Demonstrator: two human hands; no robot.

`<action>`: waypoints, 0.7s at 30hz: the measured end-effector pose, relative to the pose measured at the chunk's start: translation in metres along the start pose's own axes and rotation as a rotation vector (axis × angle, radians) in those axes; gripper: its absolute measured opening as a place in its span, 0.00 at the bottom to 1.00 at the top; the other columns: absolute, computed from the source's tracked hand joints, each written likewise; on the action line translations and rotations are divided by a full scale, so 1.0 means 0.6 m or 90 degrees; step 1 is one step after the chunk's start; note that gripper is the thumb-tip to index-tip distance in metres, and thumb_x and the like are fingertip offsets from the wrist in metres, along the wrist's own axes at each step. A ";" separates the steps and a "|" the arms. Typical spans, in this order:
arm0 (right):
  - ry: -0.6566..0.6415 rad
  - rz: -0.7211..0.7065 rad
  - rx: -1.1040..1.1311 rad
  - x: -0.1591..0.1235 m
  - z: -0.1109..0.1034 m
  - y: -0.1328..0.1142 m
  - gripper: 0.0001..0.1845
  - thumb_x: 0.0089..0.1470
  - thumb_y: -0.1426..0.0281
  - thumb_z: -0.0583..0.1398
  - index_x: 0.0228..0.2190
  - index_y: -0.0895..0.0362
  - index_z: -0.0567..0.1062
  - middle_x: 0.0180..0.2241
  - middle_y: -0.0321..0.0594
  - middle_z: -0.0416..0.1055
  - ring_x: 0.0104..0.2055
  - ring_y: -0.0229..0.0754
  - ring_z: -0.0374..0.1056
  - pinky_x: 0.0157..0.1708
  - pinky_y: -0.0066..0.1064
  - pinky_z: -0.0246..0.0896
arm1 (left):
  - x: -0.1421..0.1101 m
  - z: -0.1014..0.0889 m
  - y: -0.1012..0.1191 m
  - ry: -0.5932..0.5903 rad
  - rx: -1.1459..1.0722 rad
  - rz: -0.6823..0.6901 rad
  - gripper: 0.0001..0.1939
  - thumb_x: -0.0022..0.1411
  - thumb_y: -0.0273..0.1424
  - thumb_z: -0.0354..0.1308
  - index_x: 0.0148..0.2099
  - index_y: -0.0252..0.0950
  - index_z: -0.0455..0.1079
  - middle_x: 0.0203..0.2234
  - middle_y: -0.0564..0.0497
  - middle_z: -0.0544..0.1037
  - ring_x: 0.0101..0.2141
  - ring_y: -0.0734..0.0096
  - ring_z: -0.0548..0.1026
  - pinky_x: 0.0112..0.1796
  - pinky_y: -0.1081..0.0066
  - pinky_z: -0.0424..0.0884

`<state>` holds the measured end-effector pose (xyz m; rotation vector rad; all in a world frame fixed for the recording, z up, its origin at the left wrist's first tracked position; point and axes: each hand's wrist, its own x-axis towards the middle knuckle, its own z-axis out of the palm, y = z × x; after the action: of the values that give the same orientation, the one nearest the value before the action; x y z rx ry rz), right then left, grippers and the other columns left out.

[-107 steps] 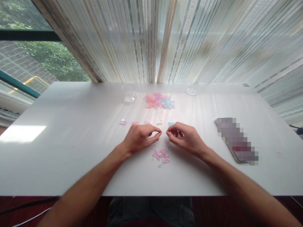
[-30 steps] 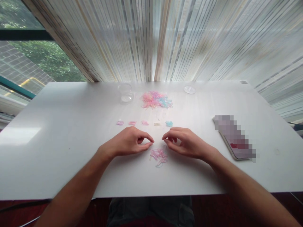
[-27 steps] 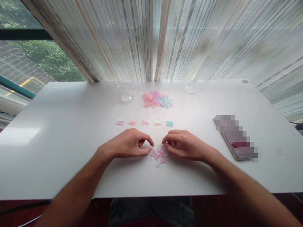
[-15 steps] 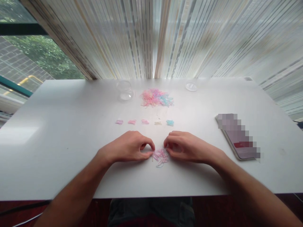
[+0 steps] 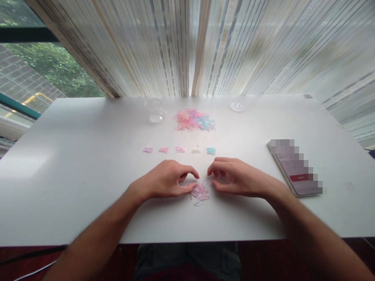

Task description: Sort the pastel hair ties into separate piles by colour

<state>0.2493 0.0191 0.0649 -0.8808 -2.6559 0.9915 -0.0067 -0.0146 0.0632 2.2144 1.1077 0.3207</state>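
Observation:
My left hand (image 5: 166, 181) rests on the white table (image 5: 73, 164) with its fingers curled and thumb and forefinger pinched at the left edge of a small pile of pastel rubber bands (image 5: 200, 194). My right hand (image 5: 238, 179) is curled in a pinch just above the pile's right side. Whatever the fingertips hold is too small to see. Beyond the hands lies a row of little sorted groups: purple (image 5: 148, 150), pink (image 5: 163, 150), pink (image 5: 179, 149), cream (image 5: 195, 151) and blue (image 5: 210, 150). A large mixed heap of bands (image 5: 195, 120) lies farther back.
A clear plastic cup (image 5: 154, 111) stands left of the big heap and a clear lid (image 5: 237, 106) lies to its right. A phone (image 5: 295, 169) lies at the right of the table. Striped curtains hang behind the far edge.
Both hands came down from mid-air, where they pinched close together, to the small near pile. In the last half second the fingertips shifted slightly right and lifted a little.

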 end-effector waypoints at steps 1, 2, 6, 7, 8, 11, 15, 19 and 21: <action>-0.002 0.000 -0.004 0.001 0.001 0.001 0.08 0.55 0.75 0.62 0.38 0.56 0.77 0.34 0.37 0.72 0.33 0.39 0.67 0.33 0.29 0.61 | 0.002 0.003 0.001 0.002 0.003 0.001 0.10 0.60 0.32 0.63 0.44 0.40 0.80 0.18 0.60 0.63 0.19 0.79 0.60 0.24 0.77 0.56; -0.003 -0.001 -0.008 0.002 0.004 0.001 0.07 0.55 0.75 0.63 0.37 0.56 0.77 0.34 0.38 0.72 0.33 0.39 0.67 0.33 0.29 0.61 | 0.003 0.006 0.002 0.001 0.007 0.002 0.10 0.60 0.31 0.62 0.44 0.40 0.80 0.18 0.60 0.64 0.19 0.79 0.60 0.24 0.77 0.56; -0.004 -0.005 -0.016 0.008 0.016 -0.001 0.04 0.57 0.75 0.62 0.35 0.56 0.77 0.32 0.38 0.71 0.33 0.39 0.66 0.34 0.29 0.61 | 0.006 0.010 0.004 -0.008 0.015 0.011 0.09 0.60 0.29 0.61 0.40 0.41 0.82 0.18 0.58 0.70 0.20 0.78 0.63 0.25 0.77 0.57; -0.005 -0.003 -0.016 0.009 0.018 -0.002 0.04 0.56 0.75 0.62 0.34 0.57 0.77 0.31 0.37 0.71 0.33 0.39 0.66 0.34 0.29 0.60 | 0.006 0.010 0.004 -0.010 0.013 0.015 0.09 0.59 0.28 0.61 0.40 0.41 0.82 0.18 0.58 0.71 0.20 0.78 0.63 0.25 0.77 0.58; -0.006 -0.002 -0.016 0.010 0.020 -0.004 0.04 0.56 0.76 0.62 0.33 0.57 0.77 0.30 0.37 0.70 0.32 0.38 0.66 0.33 0.29 0.60 | 0.005 0.009 0.004 -0.012 0.012 0.017 0.09 0.59 0.28 0.61 0.39 0.41 0.82 0.18 0.58 0.71 0.20 0.78 0.63 0.25 0.77 0.58; 0.000 -0.005 -0.024 0.011 0.025 -0.004 0.05 0.55 0.78 0.62 0.30 0.57 0.77 0.29 0.36 0.69 0.30 0.37 0.64 0.32 0.28 0.59 | 0.004 0.009 0.002 -0.013 0.006 0.018 0.09 0.59 0.28 0.61 0.40 0.41 0.82 0.18 0.59 0.70 0.20 0.79 0.63 0.25 0.77 0.58; 0.085 -0.045 -0.039 0.012 0.030 0.005 0.05 0.55 0.77 0.61 0.32 0.57 0.76 0.29 0.37 0.70 0.31 0.38 0.65 0.32 0.28 0.60 | 0.004 0.012 -0.002 0.039 0.008 0.024 0.09 0.61 0.31 0.62 0.44 0.39 0.80 0.17 0.61 0.63 0.19 0.80 0.60 0.25 0.78 0.56; 0.255 -0.099 -0.055 0.015 0.033 0.010 0.04 0.56 0.76 0.60 0.32 0.56 0.75 0.29 0.37 0.71 0.31 0.38 0.66 0.31 0.28 0.62 | 0.007 0.016 -0.008 0.169 0.033 0.047 0.15 0.61 0.37 0.66 0.49 0.37 0.77 0.19 0.60 0.65 0.20 0.79 0.60 0.24 0.77 0.56; 0.319 -0.110 -0.066 0.017 0.034 0.007 0.04 0.56 0.76 0.60 0.32 0.56 0.74 0.28 0.37 0.71 0.30 0.37 0.67 0.31 0.28 0.63 | 0.008 0.017 -0.010 0.213 0.028 0.074 0.17 0.61 0.37 0.67 0.49 0.36 0.76 0.23 0.57 0.72 0.22 0.79 0.63 0.25 0.77 0.59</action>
<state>0.2360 0.0165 0.0459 -0.7773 -2.3159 0.5125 -0.0026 -0.0124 0.0514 2.3237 1.1669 0.7460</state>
